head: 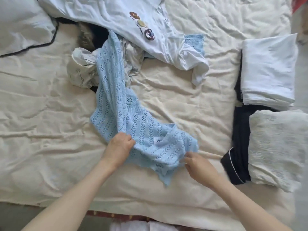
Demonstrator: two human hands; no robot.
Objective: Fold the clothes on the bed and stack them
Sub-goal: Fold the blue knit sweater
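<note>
A light blue open-knit top trails across the cream bed sheet from the clothes heap towards me. My left hand grips its near edge in a fist. My right hand pinches the knit's right corner. A white label shows between my hands. A white T-shirt with cartoon patches lies unfolded at the back, over the knit's far end. At the right, folded clothes are stacked: a white piece and a crinkled pale piece on dark navy garments.
A crumpled grey-white printed garment and dark clothes lie under the heap at the back left. A pillow with dark piping sits in the far left corner. The bed's near edge runs along the bottom of the view.
</note>
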